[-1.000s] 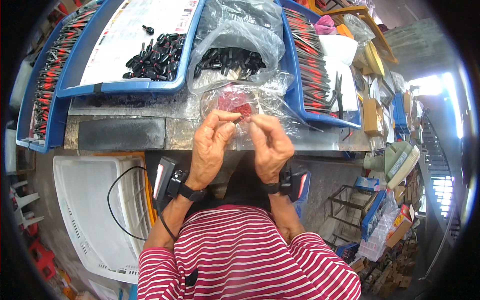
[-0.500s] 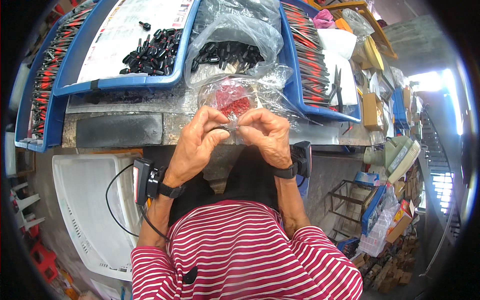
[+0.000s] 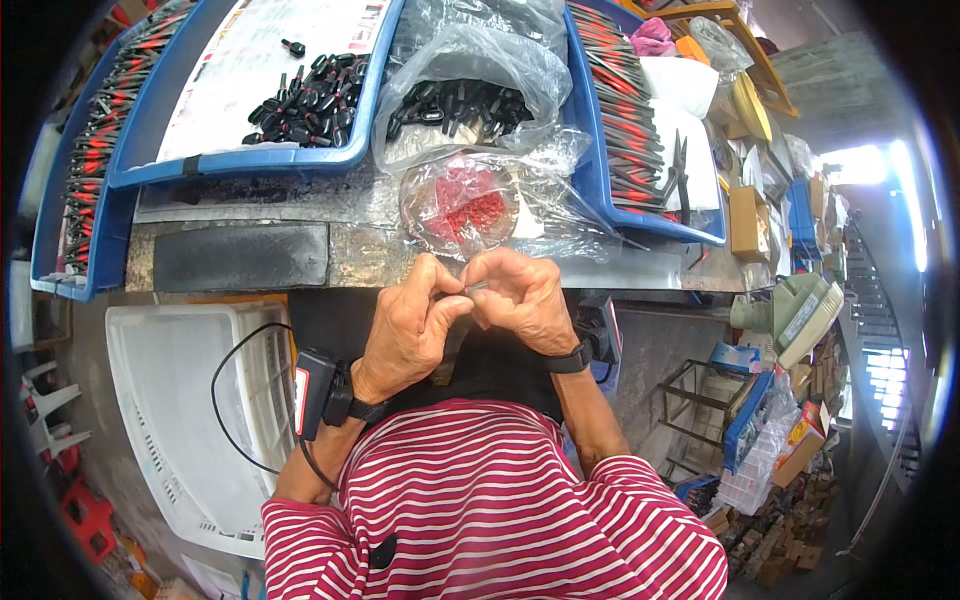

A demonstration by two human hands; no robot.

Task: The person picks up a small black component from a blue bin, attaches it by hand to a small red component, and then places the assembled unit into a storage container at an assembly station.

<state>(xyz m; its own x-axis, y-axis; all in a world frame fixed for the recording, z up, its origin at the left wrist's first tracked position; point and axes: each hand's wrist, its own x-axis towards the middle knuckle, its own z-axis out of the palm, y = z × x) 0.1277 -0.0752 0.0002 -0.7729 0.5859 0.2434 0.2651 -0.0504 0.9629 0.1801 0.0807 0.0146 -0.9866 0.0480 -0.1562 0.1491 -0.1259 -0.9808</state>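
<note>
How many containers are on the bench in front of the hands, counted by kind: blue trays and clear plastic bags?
Blue trays: 3, left, middle, right
Clear plastic bags: 2, one with black parts, one with red parts
Total: 5

Both forearms enter from the lower edge and converge at mid-frame. The left hand (image 3: 412,322) and right hand (image 3: 520,298) meet with fingers curled and fingertips (image 3: 452,290) pinched together, knuckles raised and thumbs touching. Each wrist carries a strap: the left wrist (image 3: 362,402), the right wrist (image 3: 566,358).
</note>
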